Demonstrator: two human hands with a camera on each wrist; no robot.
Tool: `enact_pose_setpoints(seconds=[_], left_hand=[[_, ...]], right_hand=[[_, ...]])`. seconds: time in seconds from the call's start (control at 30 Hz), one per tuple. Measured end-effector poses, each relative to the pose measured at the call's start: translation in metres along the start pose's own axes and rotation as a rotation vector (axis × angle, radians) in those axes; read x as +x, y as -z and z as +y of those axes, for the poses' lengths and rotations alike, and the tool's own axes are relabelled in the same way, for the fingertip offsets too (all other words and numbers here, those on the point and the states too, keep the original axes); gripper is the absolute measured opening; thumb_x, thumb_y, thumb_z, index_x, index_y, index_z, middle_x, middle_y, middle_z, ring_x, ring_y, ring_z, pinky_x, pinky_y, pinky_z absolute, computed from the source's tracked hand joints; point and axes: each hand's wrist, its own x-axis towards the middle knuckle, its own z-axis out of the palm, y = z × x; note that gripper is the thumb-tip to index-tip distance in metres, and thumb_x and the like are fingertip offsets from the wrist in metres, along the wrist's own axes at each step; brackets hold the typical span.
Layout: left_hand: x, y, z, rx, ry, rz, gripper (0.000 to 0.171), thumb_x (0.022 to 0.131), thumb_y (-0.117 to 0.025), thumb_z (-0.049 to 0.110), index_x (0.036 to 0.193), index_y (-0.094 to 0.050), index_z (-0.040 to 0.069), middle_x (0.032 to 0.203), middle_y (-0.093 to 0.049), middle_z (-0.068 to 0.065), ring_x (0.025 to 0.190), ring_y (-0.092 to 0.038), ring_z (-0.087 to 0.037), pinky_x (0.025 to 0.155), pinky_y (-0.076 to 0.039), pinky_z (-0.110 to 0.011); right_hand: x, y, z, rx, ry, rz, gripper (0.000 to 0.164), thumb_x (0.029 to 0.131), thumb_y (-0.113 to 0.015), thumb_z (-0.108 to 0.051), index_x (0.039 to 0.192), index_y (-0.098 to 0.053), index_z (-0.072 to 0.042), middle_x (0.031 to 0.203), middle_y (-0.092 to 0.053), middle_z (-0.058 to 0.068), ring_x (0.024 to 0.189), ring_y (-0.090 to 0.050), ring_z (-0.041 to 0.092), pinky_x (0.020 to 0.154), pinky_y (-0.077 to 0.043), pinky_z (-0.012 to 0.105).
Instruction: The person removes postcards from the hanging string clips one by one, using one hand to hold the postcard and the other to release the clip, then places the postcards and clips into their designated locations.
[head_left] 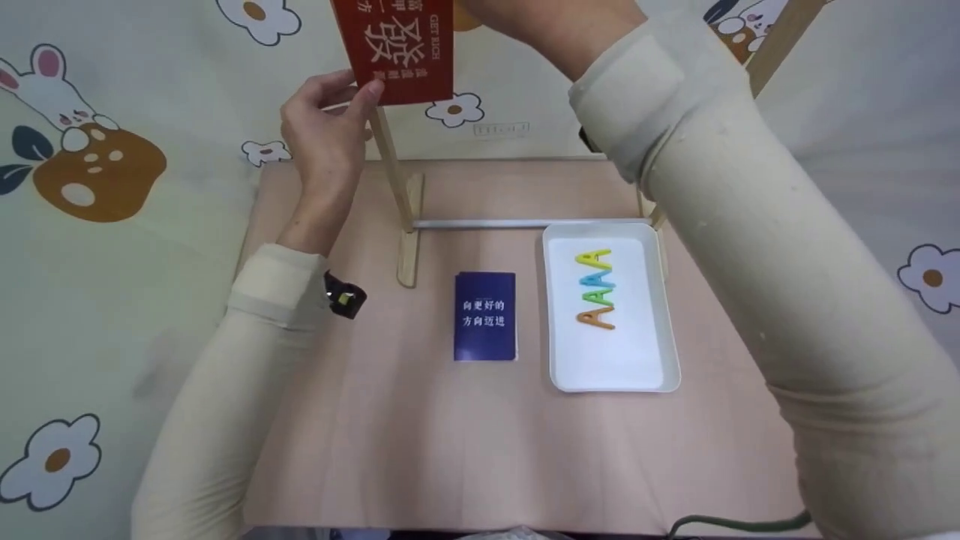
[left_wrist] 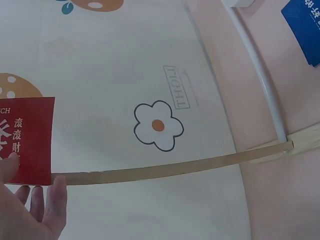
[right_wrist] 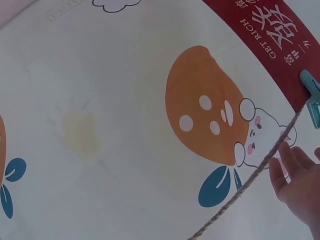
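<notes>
The left hand pinches the lower corner of a red envelope printed with characters and "GET RICH", thumb on its front and fingers behind. In the right wrist view, a blue-green clothespin sits on the envelope's edge at a twisted rope. Just below that clothespin, the right hand has its fingers extended close to the rope, with nothing seen in its grasp. Only the back part of the right hand shows at the top of the head view.
A wooden frame's left post rises beside the left hand, joined low by a grey rod. On the table lie a blue booklet and a white tray holding several coloured clothespins. A green cord lies at the front right.
</notes>
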Motion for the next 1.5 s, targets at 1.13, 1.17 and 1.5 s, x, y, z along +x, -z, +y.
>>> enact_pose_setpoints(seconds=[1.13,1.17,1.5], left_hand=[[-0.006,0.012,-0.015,-0.035,0.101,-0.052,0.037,0.068,-0.073,0.037,0.1,-0.072,0.018,0.104,-0.068,-0.003,0.084,-0.063,-0.014,0.06,-0.052,-0.019],[-0.006,0.012,-0.016,-0.027,0.1,-0.054,0.037,0.068,-0.073,0.038,0.1,-0.072,0.019,0.104,-0.068,-0.002,0.084,-0.063,-0.014,0.06,-0.052,-0.019],[-0.009,0.014,-0.019,-0.009,0.112,-0.065,0.037,0.068,-0.072,0.039,0.1,-0.072,0.02,0.102,-0.07,-0.001,0.084,-0.063,-0.013,0.058,-0.05,-0.017]], right_hand=[[0.005,-0.008,-0.006,0.383,-0.157,-0.069,0.053,0.087,-0.037,-0.061,0.134,-0.031,-0.039,0.135,-0.043,-0.016,0.121,-0.045,0.002,0.103,-0.037,0.018],[0.004,-0.008,-0.005,0.37,-0.157,-0.069,0.052,0.087,-0.037,-0.061,0.134,-0.031,-0.039,0.136,-0.043,-0.016,0.122,-0.044,0.002,0.103,-0.036,0.017],[0.033,-0.049,0.034,0.467,-0.188,0.0,0.065,0.076,-0.05,-0.067,0.132,-0.027,-0.043,0.136,-0.039,-0.018,0.125,-0.04,0.002,0.107,-0.034,0.022]])
